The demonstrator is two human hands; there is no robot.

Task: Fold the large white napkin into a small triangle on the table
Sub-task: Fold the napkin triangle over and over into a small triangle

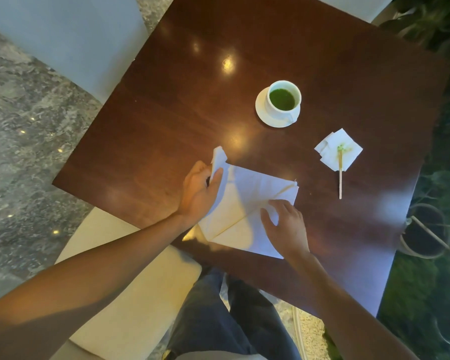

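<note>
Dark-trousered legs (234, 320) fill the bottom centre of the frame, with both bare forearms reaching up from the lower corners onto the dark wooden table (166, 113). At centre frame the large white napkin (247, 201) lies partly folded near the table's lower edge, a diagonal crease running across it. Left of it, the left hand (198, 193) pinches the napkin's upper left corner between thumb and curled fingers, lifting that corner off the wood. Right hand (286, 224) rests flat on the napkin's lower right part, fingers slightly spread. In the upper right, well apart, a white cup of green drink (282, 98) stands on a saucer (261, 110), and a stained small napkin (339, 148) carries a wooden stirrer (340, 175).
</note>
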